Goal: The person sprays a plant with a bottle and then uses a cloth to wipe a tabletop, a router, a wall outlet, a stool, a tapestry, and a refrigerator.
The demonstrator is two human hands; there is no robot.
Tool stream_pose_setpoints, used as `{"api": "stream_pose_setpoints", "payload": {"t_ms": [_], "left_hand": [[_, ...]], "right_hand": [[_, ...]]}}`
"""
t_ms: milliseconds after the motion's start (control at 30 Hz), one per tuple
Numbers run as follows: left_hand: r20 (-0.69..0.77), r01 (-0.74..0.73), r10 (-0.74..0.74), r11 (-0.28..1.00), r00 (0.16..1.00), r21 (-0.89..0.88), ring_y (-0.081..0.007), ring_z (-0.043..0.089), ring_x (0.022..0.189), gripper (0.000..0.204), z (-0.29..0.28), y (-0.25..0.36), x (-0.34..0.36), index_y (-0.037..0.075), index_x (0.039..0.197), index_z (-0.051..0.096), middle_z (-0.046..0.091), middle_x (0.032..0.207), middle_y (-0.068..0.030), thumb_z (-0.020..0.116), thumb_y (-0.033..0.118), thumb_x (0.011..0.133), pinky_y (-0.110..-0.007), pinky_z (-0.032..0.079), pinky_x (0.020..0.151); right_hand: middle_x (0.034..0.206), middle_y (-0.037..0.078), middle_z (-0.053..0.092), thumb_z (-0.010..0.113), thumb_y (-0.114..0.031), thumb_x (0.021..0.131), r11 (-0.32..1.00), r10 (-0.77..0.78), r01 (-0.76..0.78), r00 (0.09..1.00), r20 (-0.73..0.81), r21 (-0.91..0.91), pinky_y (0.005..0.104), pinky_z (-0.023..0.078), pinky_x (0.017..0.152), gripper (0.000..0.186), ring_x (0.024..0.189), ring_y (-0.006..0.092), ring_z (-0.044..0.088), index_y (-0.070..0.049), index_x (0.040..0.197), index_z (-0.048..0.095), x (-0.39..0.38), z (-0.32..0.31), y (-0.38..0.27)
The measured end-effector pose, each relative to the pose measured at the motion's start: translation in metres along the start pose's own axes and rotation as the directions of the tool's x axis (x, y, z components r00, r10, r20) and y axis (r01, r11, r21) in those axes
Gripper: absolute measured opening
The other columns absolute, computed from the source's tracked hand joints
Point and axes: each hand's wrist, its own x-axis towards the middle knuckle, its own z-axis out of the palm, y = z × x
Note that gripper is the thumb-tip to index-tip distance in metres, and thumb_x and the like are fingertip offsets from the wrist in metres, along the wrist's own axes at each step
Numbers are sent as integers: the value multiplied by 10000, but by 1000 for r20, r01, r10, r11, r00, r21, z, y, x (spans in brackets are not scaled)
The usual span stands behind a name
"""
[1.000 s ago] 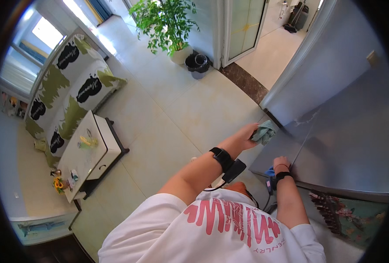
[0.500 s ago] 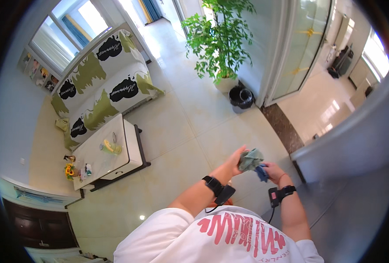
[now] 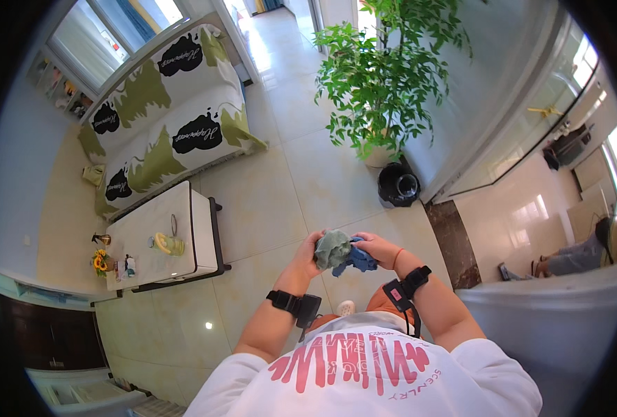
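In front of my body I hold two crumpled cloths between my hands. My left hand [image 3: 306, 258] is closed on the grey-green cloth [image 3: 333, 249], which bunches up beside its fingers. My right hand [image 3: 380, 250] pinches the blue cloth [image 3: 358, 262], whose lower end hangs loose. The two cloths touch each other, and folds hide some of my fingertips. Black bands with small boxes circle both my wrists.
To the left stands a white coffee table [image 3: 200, 236] bearing a pitcher [image 3: 168, 244], with a covered sofa [image 3: 211, 104] behind it. Ahead are a potted plant [image 3: 385, 90] and a black trash bin [image 3: 399, 186]. At right, another person's jeans-clad leg [image 3: 574, 258] shows beyond a doorway.
My hands and the cloths have shifted left in the picture as the view turned. More of the blue cloth shows now. Another person's leg has come into view at the right.
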Motion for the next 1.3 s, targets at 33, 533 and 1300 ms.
{"api": "stream_pose_setpoints", "payload": {"t_ms": [33, 533, 1300], "left_hand": [[-4, -8, 8, 1000, 1000, -7, -257, 602, 912, 231, 2, 9, 8, 39, 1005, 561, 616, 949, -101, 441, 110, 820, -411, 497, 848], [-166, -483, 553, 812, 816, 329, -116, 561, 720, 465, 165, 171, 209, 79, 1228, 454, 562, 1079, -95, 627, 250, 831, -280, 493, 643], [-173, -441, 497, 852, 850, 280, -122, 596, 708, 153, 202, 223, 372, 58, 990, 616, 625, 840, -14, 573, 113, 854, -282, 507, 620]], "right_hand": [[965, 69, 588, 533, -170, 853, 1000, 5, -5, 1000, 8, -5, 255, 509, 662, 345, 791, 117, 591, -29, 1165, 496, 16, -10, -8], [942, 135, 591, 656, -18, 716, 13, -978, 579, 177, 110, -815, 379, 438, 812, 275, 898, 323, 549, -60, 984, 606, 224, -207, -387], [932, 66, 607, 605, -15, 695, -65, -618, 710, 523, 587, -702, 361, 477, 784, 218, 904, 284, 563, -104, 894, 612, 285, -242, -406]]}}
